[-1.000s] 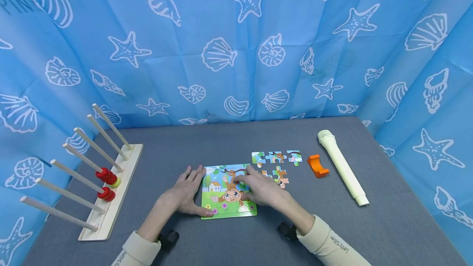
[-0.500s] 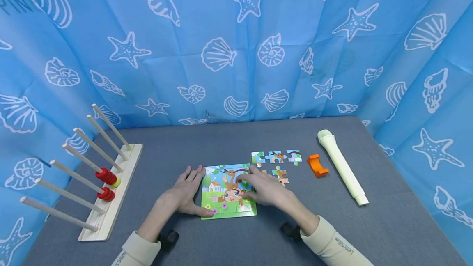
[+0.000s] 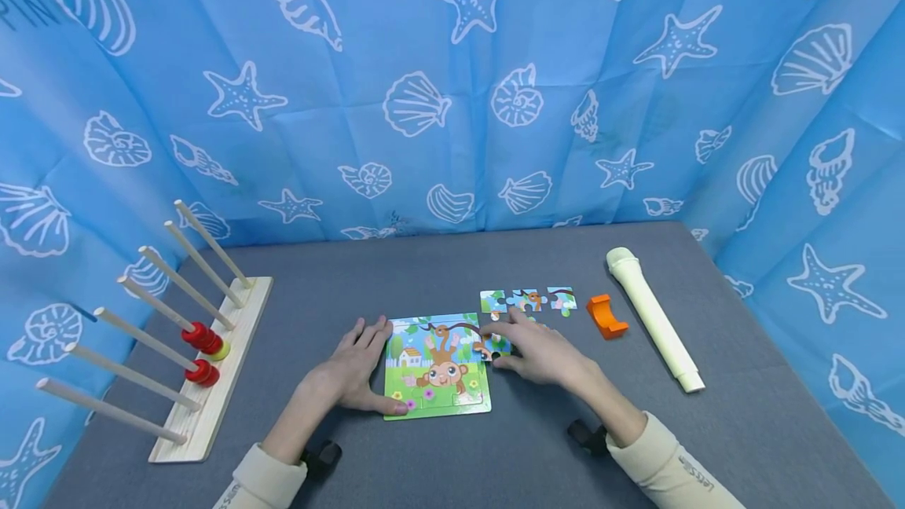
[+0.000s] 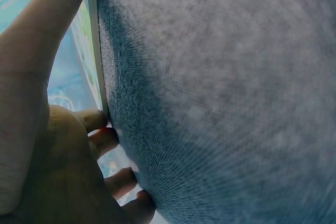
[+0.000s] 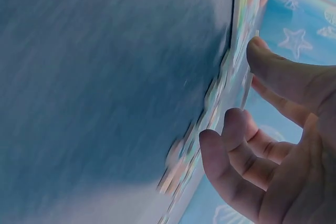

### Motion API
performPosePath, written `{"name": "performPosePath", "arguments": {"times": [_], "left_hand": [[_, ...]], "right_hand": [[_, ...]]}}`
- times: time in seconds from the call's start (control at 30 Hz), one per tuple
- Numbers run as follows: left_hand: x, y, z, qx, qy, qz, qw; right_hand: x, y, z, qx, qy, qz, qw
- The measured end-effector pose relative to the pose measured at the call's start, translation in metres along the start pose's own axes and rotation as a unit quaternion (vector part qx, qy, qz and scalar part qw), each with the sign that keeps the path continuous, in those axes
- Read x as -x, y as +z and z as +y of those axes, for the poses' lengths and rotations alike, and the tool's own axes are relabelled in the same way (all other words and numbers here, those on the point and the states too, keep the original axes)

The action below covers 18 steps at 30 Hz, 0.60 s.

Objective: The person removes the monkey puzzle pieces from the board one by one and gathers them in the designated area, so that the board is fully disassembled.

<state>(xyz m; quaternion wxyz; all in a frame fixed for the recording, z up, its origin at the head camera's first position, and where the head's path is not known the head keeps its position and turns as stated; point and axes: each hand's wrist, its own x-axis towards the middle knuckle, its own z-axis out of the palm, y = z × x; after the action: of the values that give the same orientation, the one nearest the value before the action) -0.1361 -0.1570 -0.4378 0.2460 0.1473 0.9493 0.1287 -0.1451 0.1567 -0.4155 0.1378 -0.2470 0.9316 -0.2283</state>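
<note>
A square monkey puzzle board [image 3: 438, 395] lies in front of the person. The left hand [image 3: 359, 368] rests at its left side with fingers extended on the table, thumb on the board's lower left corner. The right hand [image 3: 543, 352] pinches a small puzzle piece [image 3: 498, 345] between thumb and fingers at the board's right edge. In the right wrist view this piece [image 5: 246, 90] shows edge-on, raised above the loose pieces. Behind the right hand, a row of loose puzzle pieces [image 3: 526, 300] lies on the table; the hand covers part of this group.
On the left stands a wooden peg rack [image 3: 233, 352] with red rings [image 3: 203, 372] and a yellow-green ring [image 3: 222, 350]. To the right lie an orange curved block [image 3: 606, 317] and a pale toy microphone [image 3: 654, 316]. A blue shell-print curtain [image 3: 452, 140] hangs behind the table.
The right hand has moved right from over the board's right side to just beyond its edge, with a puzzle piece now visible in its fingers. The left hand has stayed in place.
</note>
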Motion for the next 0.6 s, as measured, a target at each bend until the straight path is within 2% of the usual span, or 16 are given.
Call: {"name": "performPosePath", "arguments": {"times": [0.17, 0.6], "left_hand": [[-0.002, 0.001, -0.001, 0.001, 0.001, 0.001, 1.0000], [-0.001, 0.001, -0.002, 0.008, -0.002, 0.003, 1.0000]], "right_hand": [[0.009, -0.009, 0.015, 0.010, 0.010, 0.013, 0.9998], [0.028, -0.028, 0.048, 0.027, 0.004, 0.034, 0.9991]]}}
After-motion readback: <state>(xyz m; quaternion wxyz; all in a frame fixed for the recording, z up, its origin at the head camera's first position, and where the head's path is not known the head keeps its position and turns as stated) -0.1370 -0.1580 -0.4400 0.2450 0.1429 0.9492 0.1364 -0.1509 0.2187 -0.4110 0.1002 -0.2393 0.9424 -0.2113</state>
